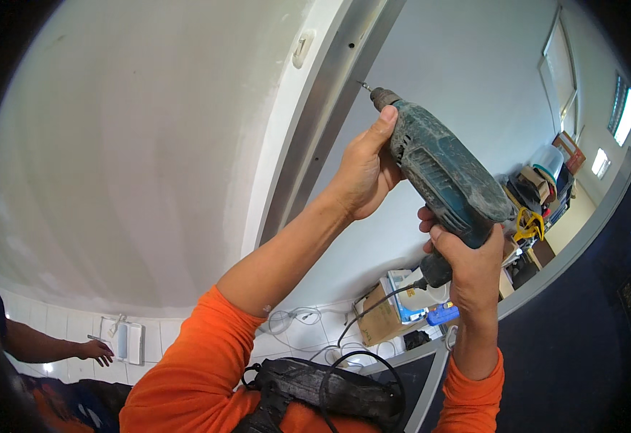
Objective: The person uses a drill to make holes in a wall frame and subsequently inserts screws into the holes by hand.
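Note:
A dusty dark teal power drill is held up diagonally, its thin bit pointing at a metal channel beside a white frame. Whether the tip touches the metal I cannot tell. My left hand grips the drill's front body just behind the chuck, thumb along its side. My right hand is wrapped round the rear handle, with the dark cord hanging below it. Both forearms have orange sleeves. A small white fitting is on the frame to the upper left of the channel.
Another person's hand hovers at lower left near a white tray on tiles. Below are cardboard boxes, cables and a black bag at my waist. Piled items and a dark, grey-edged panel are at right.

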The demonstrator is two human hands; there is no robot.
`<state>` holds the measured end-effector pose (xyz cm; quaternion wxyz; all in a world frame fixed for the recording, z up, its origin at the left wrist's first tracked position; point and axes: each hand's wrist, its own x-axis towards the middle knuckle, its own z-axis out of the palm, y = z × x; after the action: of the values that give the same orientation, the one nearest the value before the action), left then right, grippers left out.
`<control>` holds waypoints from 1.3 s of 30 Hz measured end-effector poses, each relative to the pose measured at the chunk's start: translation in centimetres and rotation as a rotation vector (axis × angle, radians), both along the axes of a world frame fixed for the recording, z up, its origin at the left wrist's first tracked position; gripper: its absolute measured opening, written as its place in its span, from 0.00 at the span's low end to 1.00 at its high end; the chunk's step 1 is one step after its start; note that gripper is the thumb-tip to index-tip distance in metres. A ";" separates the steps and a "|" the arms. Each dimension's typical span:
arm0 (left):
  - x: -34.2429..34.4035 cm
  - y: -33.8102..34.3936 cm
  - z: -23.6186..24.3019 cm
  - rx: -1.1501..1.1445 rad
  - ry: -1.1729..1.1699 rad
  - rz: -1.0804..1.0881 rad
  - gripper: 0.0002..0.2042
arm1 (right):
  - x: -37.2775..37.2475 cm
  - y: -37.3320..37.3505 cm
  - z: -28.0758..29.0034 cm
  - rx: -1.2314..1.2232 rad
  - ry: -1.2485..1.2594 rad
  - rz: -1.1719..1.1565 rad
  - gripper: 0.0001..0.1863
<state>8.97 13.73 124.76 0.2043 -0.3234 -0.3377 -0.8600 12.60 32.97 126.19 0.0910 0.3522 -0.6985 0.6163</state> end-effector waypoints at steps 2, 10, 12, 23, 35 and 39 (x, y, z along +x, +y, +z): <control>0.4 0.0 0.2 -0.062 -0.092 0.039 0.23 | -0.2 0.1 0.0 0.027 0.032 -0.058 0.18; 1.9 -1.7 -2.1 -0.443 0.429 1.553 0.25 | 1.1 -0.4 1.0 0.090 0.063 -0.099 0.19; 2.2 -0.9 2.0 -0.296 0.852 1.594 0.27 | 0.6 -0.4 1.5 0.102 0.063 -0.064 0.21; 2.5 0.7 5.9 -0.861 0.800 1.272 0.29 | 0.7 -0.3 0.5 0.216 0.184 -0.196 0.18; 2.2 1.0 6.1 -0.825 0.787 1.307 0.29 | 0.2 0.4 1.2 0.289 0.257 -0.199 0.19; 1.6 1.5 5.8 -0.721 0.814 1.315 0.29 | -0.4 0.8 1.0 0.336 0.320 -0.179 0.17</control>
<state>10.55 15.21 130.60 0.6521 -0.3906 -0.6103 -0.2230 12.18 33.81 127.15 0.1948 0.3923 -0.7961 0.4175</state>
